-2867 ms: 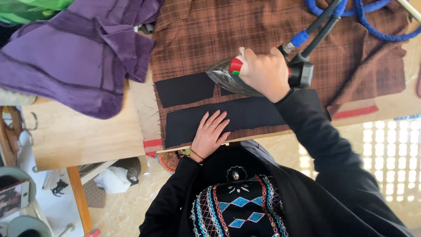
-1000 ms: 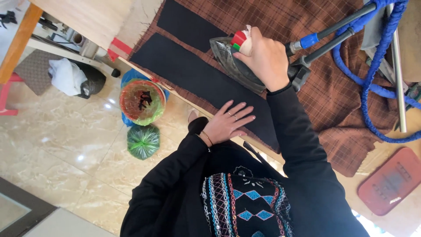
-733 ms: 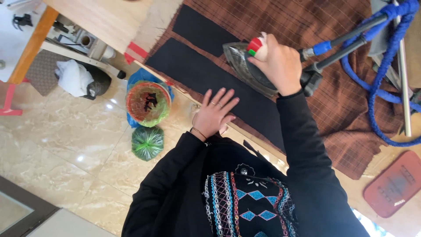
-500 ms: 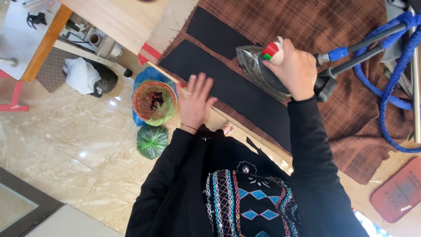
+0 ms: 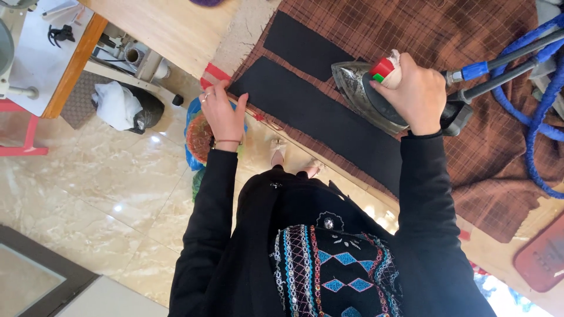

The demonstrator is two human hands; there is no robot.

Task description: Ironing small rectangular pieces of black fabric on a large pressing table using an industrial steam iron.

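The right hand (image 5: pixel 411 88) is wrapped tight around the handle of the iron (image 5: pixel 367 94), which sits on the long black strip (image 5: pixel 317 117). The left hand (image 5: pixel 223 114) lies open, fingers on the strip's end by the table edge (image 5: pixel 214 73). A brown checked cloth (image 5: pixel 446 35) lies underneath. Blue hoses (image 5: pixel 543 105) curl nearby.

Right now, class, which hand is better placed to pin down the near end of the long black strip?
Left. The left hand already rests at the long black strip's end, while the right hand grips the iron.
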